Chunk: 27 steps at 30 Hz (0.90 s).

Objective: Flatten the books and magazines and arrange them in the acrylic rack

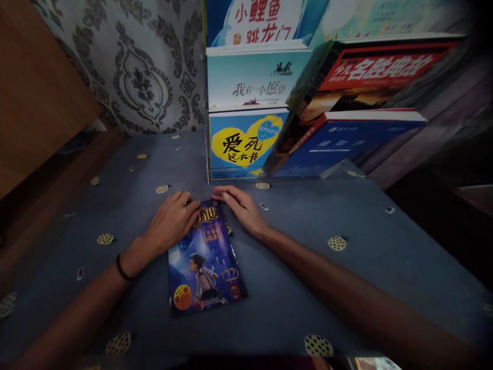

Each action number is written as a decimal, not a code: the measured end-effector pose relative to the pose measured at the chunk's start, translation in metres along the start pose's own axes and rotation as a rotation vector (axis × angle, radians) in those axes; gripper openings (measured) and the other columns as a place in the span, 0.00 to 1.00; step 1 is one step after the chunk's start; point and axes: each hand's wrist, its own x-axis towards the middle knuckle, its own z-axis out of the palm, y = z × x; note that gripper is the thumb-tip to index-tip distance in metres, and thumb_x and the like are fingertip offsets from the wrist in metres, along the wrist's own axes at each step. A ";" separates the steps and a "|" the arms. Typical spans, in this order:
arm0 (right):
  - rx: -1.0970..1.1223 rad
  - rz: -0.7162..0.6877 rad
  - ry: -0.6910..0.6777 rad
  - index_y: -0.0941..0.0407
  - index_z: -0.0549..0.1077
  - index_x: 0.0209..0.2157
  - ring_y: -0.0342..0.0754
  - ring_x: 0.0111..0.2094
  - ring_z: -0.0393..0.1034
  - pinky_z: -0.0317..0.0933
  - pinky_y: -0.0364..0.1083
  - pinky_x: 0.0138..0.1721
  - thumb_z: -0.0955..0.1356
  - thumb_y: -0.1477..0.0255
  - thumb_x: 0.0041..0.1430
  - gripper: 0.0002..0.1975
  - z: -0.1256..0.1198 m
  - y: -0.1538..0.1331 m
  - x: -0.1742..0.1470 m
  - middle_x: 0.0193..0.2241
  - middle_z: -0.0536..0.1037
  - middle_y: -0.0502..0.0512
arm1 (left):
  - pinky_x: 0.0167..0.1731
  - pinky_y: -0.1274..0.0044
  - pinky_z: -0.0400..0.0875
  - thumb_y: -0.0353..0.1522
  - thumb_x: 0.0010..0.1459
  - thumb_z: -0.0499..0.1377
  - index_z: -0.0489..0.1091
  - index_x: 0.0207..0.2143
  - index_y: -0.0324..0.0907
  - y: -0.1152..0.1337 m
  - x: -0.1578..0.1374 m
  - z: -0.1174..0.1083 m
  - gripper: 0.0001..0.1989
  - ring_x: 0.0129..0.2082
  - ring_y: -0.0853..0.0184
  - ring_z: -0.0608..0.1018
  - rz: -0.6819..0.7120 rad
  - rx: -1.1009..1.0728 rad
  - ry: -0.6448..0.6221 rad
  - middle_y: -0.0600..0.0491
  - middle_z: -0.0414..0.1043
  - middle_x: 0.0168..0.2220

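A blue-purple book (pixel 206 257) with a cartoon figure and the number 22 on its cover lies flat on the patterned cloth (pixel 285 298). My left hand (pixel 175 218) rests over its upper left corner, fingers bent and pressed together on the cover and edge, hiding part of the title. By the upper right corner is my right hand (pixel 242 205), its fingers stretched out toward the top edge, with nothing seen in it. A dark band (pixel 124 268) circles my left wrist.
Behind the hands stands a clear display rack (pixel 208 154) holding several books in tiers, including a yellow-heart book (pixel 241 146) and a blue book (pixel 346 139). Patterned wallpaper (pixel 142 77) is behind. Wooden furniture (pixel 42 87) rises at the left.
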 end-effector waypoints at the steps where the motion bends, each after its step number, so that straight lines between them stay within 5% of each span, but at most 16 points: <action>1: 0.000 0.003 0.002 0.54 0.74 0.50 0.53 0.51 0.77 0.67 0.58 0.57 0.63 0.59 0.68 0.17 0.000 0.000 0.000 0.51 0.79 0.59 | 0.41 0.67 0.69 0.35 0.71 0.47 0.74 0.49 0.41 0.002 0.003 0.000 0.17 0.39 0.59 0.69 0.008 -0.006 -0.005 0.46 0.69 0.39; 5: -0.014 -0.002 0.008 0.53 0.74 0.50 0.53 0.51 0.77 0.67 0.57 0.58 0.63 0.56 0.68 0.19 -0.001 0.000 0.000 0.51 0.79 0.58 | 0.42 0.67 0.69 0.35 0.72 0.46 0.70 0.57 0.43 0.011 0.012 0.003 0.19 0.41 0.59 0.69 0.055 -0.059 -0.029 0.46 0.69 0.42; 18: -0.061 -0.050 0.000 0.52 0.75 0.51 0.52 0.51 0.76 0.68 0.57 0.57 0.62 0.54 0.69 0.21 -0.001 0.004 0.002 0.51 0.79 0.57 | 0.44 0.64 0.68 0.30 0.70 0.48 0.70 0.58 0.40 0.018 0.019 0.005 0.19 0.47 0.55 0.71 0.088 -0.001 -0.067 0.43 0.72 0.49; 27: -0.048 -0.020 0.009 0.54 0.75 0.48 0.51 0.50 0.76 0.68 0.54 0.56 0.63 0.53 0.68 0.21 -0.001 0.001 0.001 0.48 0.80 0.57 | 0.51 0.65 0.67 0.24 0.68 0.47 0.71 0.56 0.43 0.016 0.012 0.003 0.20 0.55 0.58 0.73 0.278 -0.206 -0.098 0.48 0.73 0.56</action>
